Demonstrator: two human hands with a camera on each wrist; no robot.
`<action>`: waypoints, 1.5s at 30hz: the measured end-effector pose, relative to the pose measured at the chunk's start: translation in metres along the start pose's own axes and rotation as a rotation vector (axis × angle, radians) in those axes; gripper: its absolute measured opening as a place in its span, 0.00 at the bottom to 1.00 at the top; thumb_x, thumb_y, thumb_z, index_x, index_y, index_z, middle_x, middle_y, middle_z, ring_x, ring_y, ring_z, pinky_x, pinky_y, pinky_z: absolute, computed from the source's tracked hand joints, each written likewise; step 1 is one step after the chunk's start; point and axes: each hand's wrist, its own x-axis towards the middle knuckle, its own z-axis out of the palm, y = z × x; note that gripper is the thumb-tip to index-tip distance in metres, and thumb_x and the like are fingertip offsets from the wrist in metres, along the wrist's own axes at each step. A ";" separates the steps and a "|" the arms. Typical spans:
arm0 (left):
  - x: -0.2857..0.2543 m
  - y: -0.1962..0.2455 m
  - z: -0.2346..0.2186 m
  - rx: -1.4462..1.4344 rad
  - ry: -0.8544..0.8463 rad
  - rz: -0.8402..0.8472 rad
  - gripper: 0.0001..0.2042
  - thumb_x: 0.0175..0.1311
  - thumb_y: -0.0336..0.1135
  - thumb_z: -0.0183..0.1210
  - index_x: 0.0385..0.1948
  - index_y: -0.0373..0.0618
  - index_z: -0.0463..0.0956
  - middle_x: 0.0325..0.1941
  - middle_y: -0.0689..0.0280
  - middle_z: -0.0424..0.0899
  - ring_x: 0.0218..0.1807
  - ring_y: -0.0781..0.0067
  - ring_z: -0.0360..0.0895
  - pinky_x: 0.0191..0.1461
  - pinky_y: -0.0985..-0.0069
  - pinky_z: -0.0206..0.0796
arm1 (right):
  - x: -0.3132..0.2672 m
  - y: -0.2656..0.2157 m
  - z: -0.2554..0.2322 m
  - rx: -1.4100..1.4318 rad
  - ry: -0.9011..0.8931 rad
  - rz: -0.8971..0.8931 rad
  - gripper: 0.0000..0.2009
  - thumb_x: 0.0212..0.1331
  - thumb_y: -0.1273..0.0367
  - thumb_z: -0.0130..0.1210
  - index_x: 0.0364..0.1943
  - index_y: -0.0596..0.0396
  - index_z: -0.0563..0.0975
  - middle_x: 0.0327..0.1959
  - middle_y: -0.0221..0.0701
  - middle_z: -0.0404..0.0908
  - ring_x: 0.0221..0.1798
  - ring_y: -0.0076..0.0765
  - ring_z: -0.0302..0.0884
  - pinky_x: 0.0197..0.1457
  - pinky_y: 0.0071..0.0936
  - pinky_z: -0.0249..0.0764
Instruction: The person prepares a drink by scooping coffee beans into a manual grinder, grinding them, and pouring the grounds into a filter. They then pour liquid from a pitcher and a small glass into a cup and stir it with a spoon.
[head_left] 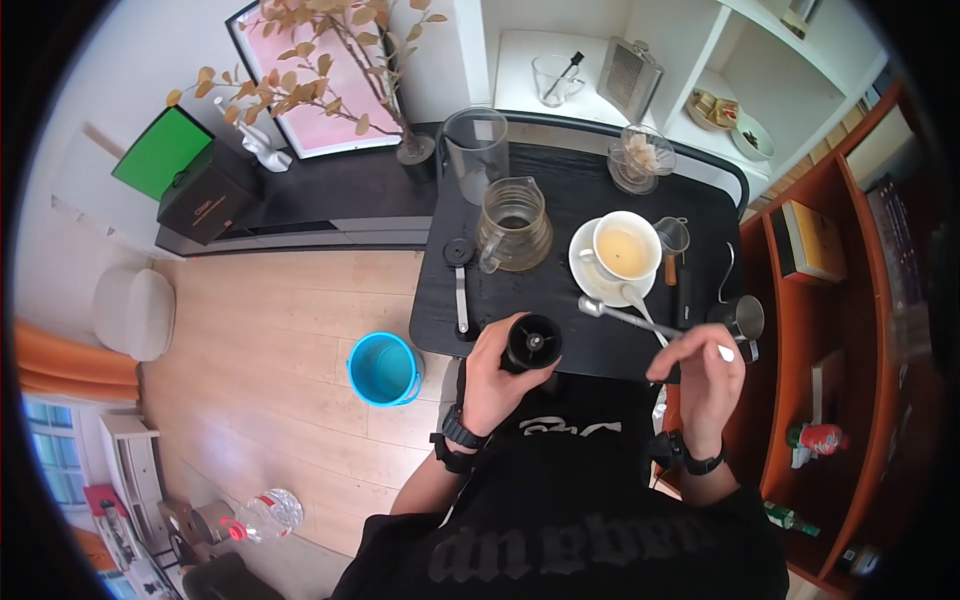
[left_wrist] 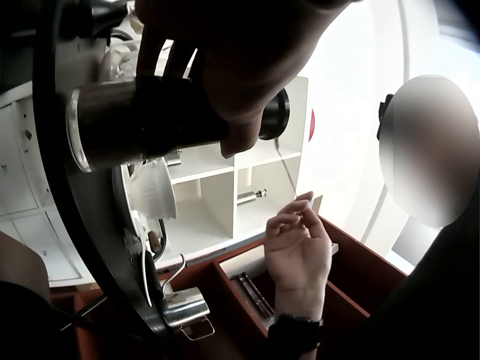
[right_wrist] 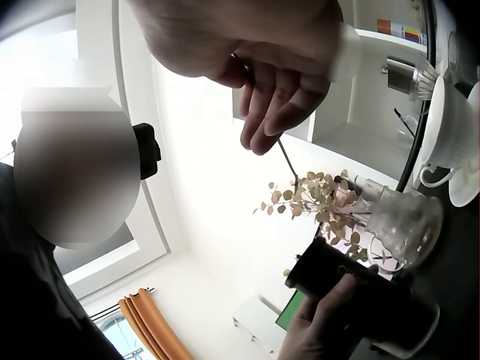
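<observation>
My left hand (head_left: 488, 388) grips a black hand coffee grinder (head_left: 547, 322) near the tray table's front edge. Its top is uncovered, showing a metal shaft inside. In the left wrist view the grinder (left_wrist: 112, 124) lies across the frame, fingers around its dark middle. My right hand (head_left: 708, 388) pinches a long thin metal spoon (head_left: 640, 322), whose bowl points left over the table, apart from the grinder. The right wrist view shows the spoon's thin stem (right_wrist: 287, 161) below the curled fingers. The grinder's crank handle (head_left: 461, 290) lies on the table left of the left hand.
On the black table (head_left: 560, 170) stand a glass coffee server (head_left: 515, 240), a tall glass cylinder (head_left: 477, 150), a white cup (head_left: 625, 245) on a saucer, a glass dripper (head_left: 640, 160) and a steel jug (head_left: 743, 318). A blue bucket (head_left: 384, 369) sits on the floor, left.
</observation>
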 end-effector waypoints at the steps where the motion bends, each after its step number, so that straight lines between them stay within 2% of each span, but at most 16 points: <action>1: 0.003 0.001 0.005 -0.026 -0.019 -0.024 0.25 0.47 0.31 0.76 0.50 0.39 0.79 0.50 0.58 0.85 0.53 0.55 0.81 0.59 0.65 0.71 | -0.008 -0.005 -0.003 0.013 -0.021 -0.025 0.16 0.78 0.61 0.41 0.46 0.62 0.75 0.33 0.48 0.85 0.35 0.37 0.85 0.39 0.29 0.77; 8: 0.014 -0.004 0.022 0.029 -0.122 0.094 0.27 0.46 0.29 0.77 0.51 0.35 0.78 0.49 0.58 0.85 0.50 0.66 0.83 0.56 0.70 0.73 | -0.013 -0.024 0.003 -0.504 -0.266 -0.090 0.10 0.70 0.72 0.47 0.42 0.64 0.79 0.30 0.37 0.85 0.33 0.38 0.84 0.39 0.31 0.77; 13: 0.011 0.002 0.026 -0.073 -0.124 -0.042 0.26 0.48 0.32 0.75 0.51 0.38 0.78 0.50 0.57 0.85 0.54 0.56 0.81 0.59 0.65 0.71 | 0.001 -0.019 0.016 -0.684 -0.411 -0.125 0.08 0.64 0.78 0.52 0.43 0.61 0.80 0.32 0.37 0.83 0.33 0.41 0.82 0.38 0.33 0.76; 17: 0.013 -0.001 0.027 -0.071 -0.109 -0.067 0.26 0.50 0.31 0.75 0.52 0.39 0.78 0.50 0.57 0.85 0.54 0.57 0.82 0.60 0.65 0.71 | 0.000 -0.018 0.011 -0.615 -0.365 -0.163 0.09 0.63 0.79 0.53 0.44 0.61 0.80 0.33 0.37 0.83 0.34 0.40 0.82 0.38 0.33 0.77; 20: 0.018 -0.004 0.028 -0.045 -0.163 -0.044 0.30 0.51 0.28 0.74 0.58 0.35 0.73 0.54 0.58 0.82 0.53 0.72 0.81 0.59 0.73 0.72 | -0.001 -0.009 0.006 -0.568 -0.279 -0.166 0.09 0.67 0.75 0.51 0.45 0.63 0.80 0.34 0.38 0.84 0.34 0.38 0.82 0.39 0.32 0.77; 26: 0.003 0.029 0.000 0.224 0.009 0.271 0.49 0.44 0.41 0.76 0.69 0.33 0.56 0.72 0.44 0.63 0.72 0.43 0.62 0.74 0.56 0.53 | -0.018 -0.014 -0.009 -0.159 -0.042 -0.147 0.19 0.77 0.63 0.42 0.43 0.64 0.82 0.38 0.41 0.87 0.37 0.36 0.83 0.41 0.30 0.78; 27: -0.004 0.040 -0.009 0.206 0.040 0.386 0.43 0.49 0.43 0.74 0.66 0.31 0.62 0.68 0.43 0.69 0.68 0.43 0.68 0.70 0.55 0.60 | -0.017 -0.018 -0.007 -0.135 -0.114 -0.140 0.19 0.77 0.63 0.42 0.43 0.63 0.82 0.38 0.41 0.87 0.37 0.36 0.83 0.42 0.30 0.78; 29: -0.004 0.058 -0.025 0.099 -0.168 0.422 0.39 0.56 0.53 0.68 0.62 0.31 0.68 0.65 0.42 0.73 0.66 0.44 0.71 0.69 0.55 0.61 | -0.019 -0.025 0.006 -0.075 -0.265 -0.114 0.19 0.76 0.63 0.42 0.44 0.63 0.82 0.37 0.40 0.87 0.37 0.37 0.84 0.42 0.31 0.78; 30: 0.001 0.074 -0.023 -0.065 -0.218 0.352 0.33 0.67 0.55 0.57 0.59 0.29 0.72 0.63 0.42 0.76 0.63 0.44 0.74 0.68 0.55 0.63 | -0.009 -0.030 0.010 -0.133 -0.458 -0.125 0.15 0.73 0.67 0.47 0.47 0.61 0.83 0.38 0.40 0.87 0.37 0.41 0.84 0.43 0.32 0.79; 34: -0.006 0.079 -0.018 -0.620 -0.373 0.154 0.27 0.81 0.47 0.37 0.57 0.28 0.74 0.58 0.42 0.80 0.59 0.46 0.78 0.66 0.57 0.65 | 0.009 -0.027 0.030 -0.184 -0.777 -0.069 0.18 0.64 0.73 0.56 0.58 0.52 0.79 0.49 0.36 0.84 0.42 0.40 0.84 0.48 0.34 0.79; 36: -0.009 0.074 -0.025 -0.697 -0.302 0.129 0.27 0.81 0.47 0.37 0.53 0.29 0.77 0.54 0.41 0.82 0.57 0.46 0.79 0.64 0.57 0.67 | 0.029 -0.049 0.033 -0.361 -0.891 -0.020 0.21 0.63 0.71 0.59 0.62 0.50 0.76 0.54 0.36 0.83 0.43 0.39 0.84 0.49 0.33 0.79; 37: -0.010 0.074 -0.030 -0.735 -0.266 0.114 0.27 0.82 0.48 0.37 0.51 0.29 0.78 0.52 0.41 0.83 0.56 0.46 0.80 0.63 0.56 0.68 | 0.042 -0.061 0.029 -0.568 -0.819 -0.045 0.17 0.56 0.69 0.67 0.51 0.53 0.82 0.48 0.38 0.86 0.48 0.41 0.86 0.50 0.32 0.80; 39: -0.008 0.074 -0.038 -0.784 -0.151 0.041 0.26 0.82 0.44 0.36 0.43 0.28 0.79 0.47 0.42 0.84 0.52 0.49 0.82 0.59 0.58 0.72 | 0.078 -0.061 0.010 -0.535 -0.546 -0.066 0.18 0.50 0.73 0.68 0.48 0.54 0.82 0.46 0.33 0.85 0.40 0.31 0.83 0.45 0.25 0.78; 40: -0.006 0.070 -0.043 -0.767 -0.126 0.045 0.26 0.82 0.44 0.36 0.43 0.28 0.79 0.46 0.43 0.85 0.51 0.50 0.82 0.58 0.59 0.73 | 0.109 -0.050 -0.009 -0.735 -0.485 -0.232 0.19 0.57 0.69 0.65 0.54 0.52 0.78 0.55 0.39 0.83 0.47 0.38 0.86 0.49 0.30 0.79; 41: -0.006 0.066 -0.046 -0.750 -0.102 0.051 0.26 0.82 0.43 0.36 0.43 0.28 0.79 0.46 0.43 0.85 0.50 0.51 0.83 0.57 0.60 0.73 | 0.136 -0.052 -0.013 -0.787 -0.386 -0.088 0.20 0.60 0.66 0.62 0.56 0.53 0.76 0.51 0.38 0.84 0.48 0.39 0.85 0.49 0.29 0.78; 45: -0.009 0.059 -0.051 -0.704 -0.057 0.058 0.26 0.82 0.43 0.36 0.42 0.28 0.80 0.44 0.44 0.86 0.49 0.53 0.83 0.54 0.62 0.74 | 0.237 0.012 -0.068 -1.332 -0.270 -0.145 0.42 0.50 0.51 0.69 0.68 0.58 0.67 0.62 0.47 0.75 0.67 0.51 0.73 0.66 0.38 0.72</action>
